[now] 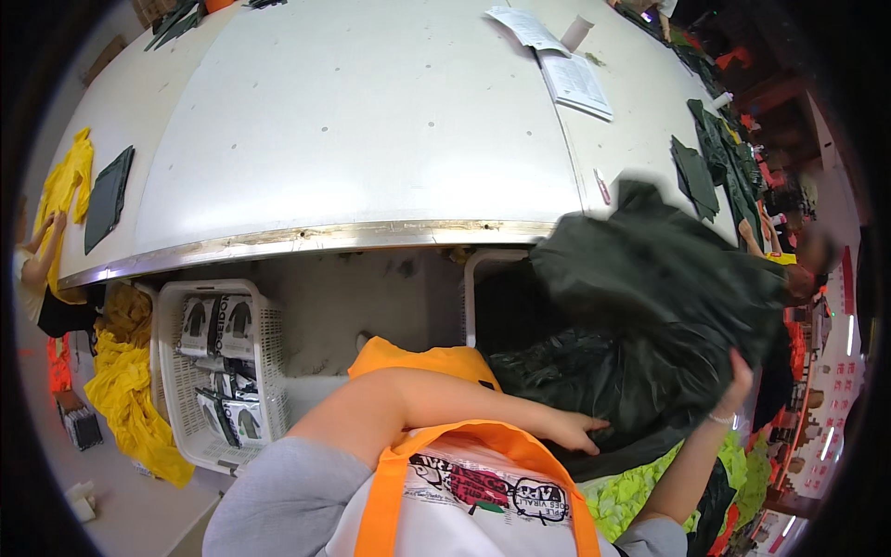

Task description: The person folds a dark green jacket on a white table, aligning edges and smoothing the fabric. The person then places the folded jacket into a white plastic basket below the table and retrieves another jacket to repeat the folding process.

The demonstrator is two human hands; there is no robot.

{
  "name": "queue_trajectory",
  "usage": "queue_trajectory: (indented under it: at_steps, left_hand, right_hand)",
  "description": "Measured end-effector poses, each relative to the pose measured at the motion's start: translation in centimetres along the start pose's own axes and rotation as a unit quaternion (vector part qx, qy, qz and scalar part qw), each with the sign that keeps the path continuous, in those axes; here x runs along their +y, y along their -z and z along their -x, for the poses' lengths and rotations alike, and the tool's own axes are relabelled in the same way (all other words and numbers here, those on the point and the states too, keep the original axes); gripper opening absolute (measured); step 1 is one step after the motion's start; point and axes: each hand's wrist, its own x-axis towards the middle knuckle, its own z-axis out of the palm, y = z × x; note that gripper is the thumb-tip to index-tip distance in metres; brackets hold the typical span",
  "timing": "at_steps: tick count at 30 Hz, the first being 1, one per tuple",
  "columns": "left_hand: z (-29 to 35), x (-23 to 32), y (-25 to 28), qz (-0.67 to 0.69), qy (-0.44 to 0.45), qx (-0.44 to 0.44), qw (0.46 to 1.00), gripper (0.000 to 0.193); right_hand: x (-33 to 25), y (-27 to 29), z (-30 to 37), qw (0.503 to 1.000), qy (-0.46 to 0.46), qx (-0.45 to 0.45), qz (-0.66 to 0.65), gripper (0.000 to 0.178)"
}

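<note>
A dark green, shiny rain garment (659, 269) is raised at the right, its upper part blurred and lying over the table's front edge. My right hand (736, 385), a pale band at its wrist, is closed on the garment's right side; its fingertips are partly hidden by the fabric. Reaching across my body, my left hand (577, 432) pinches dark green fabric low down, where folds of the garment meet the pile below. Under it, more dark green cloth (510, 316) fills a white basket (469, 297).
The long white table (353, 139) spans the front, with papers (575, 84) and folded dark garments (109, 200) on it. A white basket (167, 371) of packaged garments stands left, beside yellow garments (130, 399). Lime-green garments (640, 492) lie right. Other people work at both table ends.
</note>
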Motion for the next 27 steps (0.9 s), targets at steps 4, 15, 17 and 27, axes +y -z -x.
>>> queue_trajectory:
  at_steps: [4, 15, 17, 27]
  left_hand:
    - [2.6, 3.4, 9.4, -0.097, 0.126, 0.145, 0.977, 0.037]
    - [-1.4, 5.4, 9.2, -0.157, -0.113, 0.100, 0.976, 0.058]
    - [-4.0, 8.6, 11.5, 0.123, -0.147, 0.104, 0.976, 0.057]
    - [11.5, 21.7, 25.2, 0.421, -0.509, 0.330, 0.674, 0.044]
  right_hand:
    - [-7.3, 3.3, 6.9, 0.978, 0.129, 0.127, -0.105, 0.035]
    - [-9.4, 8.6, 16.5, 0.858, 0.297, 0.413, 0.077, 0.040]
    - [-9.3, 9.2, 17.1, 0.833, 0.301, 0.452, 0.108, 0.041]
    - [-5.1, 11.1, 16.9, 0.779, 0.292, 0.547, 0.095, 0.047]
